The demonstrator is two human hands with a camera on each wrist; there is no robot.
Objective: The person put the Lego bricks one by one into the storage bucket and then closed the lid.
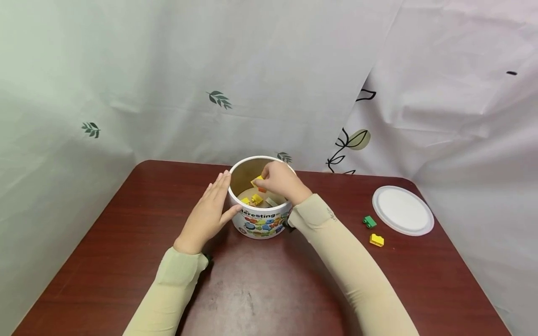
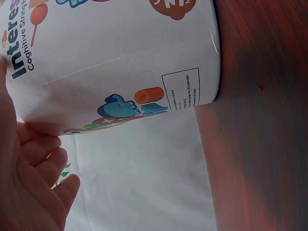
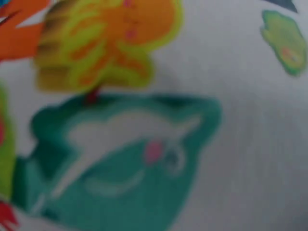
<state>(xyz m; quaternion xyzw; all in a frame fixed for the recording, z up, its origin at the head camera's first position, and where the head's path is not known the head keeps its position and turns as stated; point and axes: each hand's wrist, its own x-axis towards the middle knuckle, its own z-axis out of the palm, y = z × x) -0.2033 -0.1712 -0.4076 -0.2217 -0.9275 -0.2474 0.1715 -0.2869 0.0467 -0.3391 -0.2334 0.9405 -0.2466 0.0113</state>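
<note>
A white tub (image 1: 259, 228) with printed cartoon pictures stands on the table. My left hand (image 1: 207, 212) lies along its left side, fingers extended and thumb near the front rim. In the left wrist view, that hand's fingers (image 2: 43, 154) touch the tub's printed wall (image 2: 110, 53). My right hand (image 1: 282, 179) reaches in over the right rim and pinches a yellow toy brick (image 1: 257, 181) inside the opening. An orange piece (image 1: 262, 190) shows just beneath it. More yellow bricks (image 1: 257, 199) and a greyish piece (image 1: 271, 202) lie on the tub's bottom. The right wrist view holds only blurred printing.
Right of the tub, a green brick (image 1: 369, 221) and a yellow brick (image 1: 377, 240) lie on the dark red table (image 1: 126, 252). A round white lid (image 1: 402, 210) rests flat near the right edge. A pale curtain (image 1: 168, 79) hangs behind the table.
</note>
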